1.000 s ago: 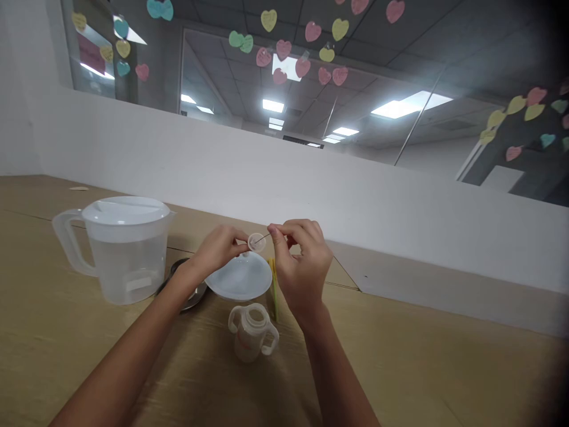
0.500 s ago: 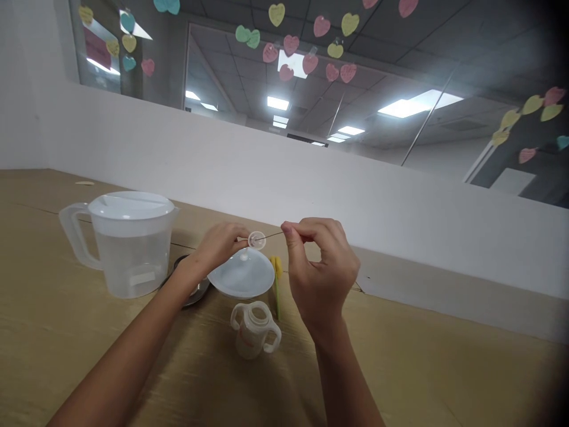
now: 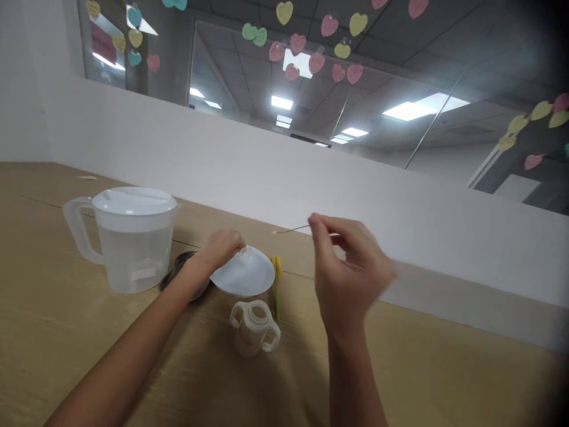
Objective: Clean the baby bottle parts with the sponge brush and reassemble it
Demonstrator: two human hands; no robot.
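My left hand [image 3: 220,250] rests at the top of a round white plastic lid [image 3: 243,274], its fingertips pinching a small translucent disc [image 3: 246,252] against the lid's knob. My right hand [image 3: 351,270] is blurred and hangs to the right of the lid, its thumb and forefinger pinching a thin metal pick [image 3: 293,229] with a pale tip. The pick touches nothing else. Below the lid stands a small cream two-handled sippy cup [image 3: 253,329] without its top. A yellow-green brush [image 3: 277,279] stands upright behind the cup.
A lidded translucent plastic pitcher [image 3: 133,240] holding water stands left of my left hand, with a dark metal dish [image 3: 178,267] partly hidden behind my forearm. The wooden table [image 3: 400,367] ends at a low white partition [image 3: 267,178], with paper hearts on glass above.
My right hand has moved right, and the pick is no longer through the disc. My left hand has lowered the disc onto the lid's knob.
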